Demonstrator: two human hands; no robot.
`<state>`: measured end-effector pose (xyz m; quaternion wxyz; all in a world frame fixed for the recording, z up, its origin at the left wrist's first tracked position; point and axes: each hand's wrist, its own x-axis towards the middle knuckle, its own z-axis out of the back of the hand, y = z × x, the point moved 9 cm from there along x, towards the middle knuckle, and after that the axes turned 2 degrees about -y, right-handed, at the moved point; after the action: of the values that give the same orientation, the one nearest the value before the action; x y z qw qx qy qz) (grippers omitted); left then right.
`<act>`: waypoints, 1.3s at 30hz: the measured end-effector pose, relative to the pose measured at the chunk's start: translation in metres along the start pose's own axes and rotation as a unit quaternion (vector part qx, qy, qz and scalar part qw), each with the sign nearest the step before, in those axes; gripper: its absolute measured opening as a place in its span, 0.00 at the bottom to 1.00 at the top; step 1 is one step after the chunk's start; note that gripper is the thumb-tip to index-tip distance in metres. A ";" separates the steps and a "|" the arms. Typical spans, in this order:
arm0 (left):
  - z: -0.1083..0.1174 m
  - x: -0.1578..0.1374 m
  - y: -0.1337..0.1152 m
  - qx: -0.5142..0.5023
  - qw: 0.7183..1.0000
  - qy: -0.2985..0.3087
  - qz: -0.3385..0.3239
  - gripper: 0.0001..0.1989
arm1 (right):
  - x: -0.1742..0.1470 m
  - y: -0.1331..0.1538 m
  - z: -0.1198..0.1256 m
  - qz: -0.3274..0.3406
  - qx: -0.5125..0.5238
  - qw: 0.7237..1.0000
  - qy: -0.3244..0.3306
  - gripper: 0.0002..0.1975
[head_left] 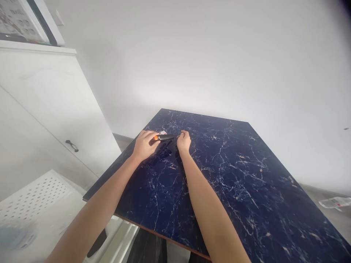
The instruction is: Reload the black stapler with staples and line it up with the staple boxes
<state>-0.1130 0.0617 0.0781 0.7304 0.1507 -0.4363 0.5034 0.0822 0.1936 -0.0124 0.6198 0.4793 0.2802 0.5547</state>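
Note:
My left hand (pixel 145 143) is closed around the orange end of a slim black-and-orange tool (pixel 166 137), whose exact kind I cannot make out. The tool's dark end points right, toward my right hand (pixel 184 140). That hand is closed just beyond the tool's tip, its fingers curled inward; what they hold, if anything, is hidden. Behind the tool shows a small white-and-red piece (pixel 162 132). Both hands are over the far left part of a dark blue marbled table (pixel 230 175).
A white wall stands behind the table. To the left are a white cabinet (pixel 52 98) with a dark handle (pixel 71 146) and, lower, a white perforated surface (pixel 33 197). A clear plastic item (pixel 336 202) lies beyond the table's right edge.

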 end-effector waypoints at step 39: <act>-0.021 -0.008 0.059 -0.002 0.985 0.046 0.168 0.10 | -0.032 0.039 -0.026 0.187 -0.163 0.963 0.104 0.13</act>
<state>-0.1553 0.0969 0.0470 0.6550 0.0499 -0.4224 0.6246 0.0363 0.1674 0.0070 0.5422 0.3551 0.1541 0.7458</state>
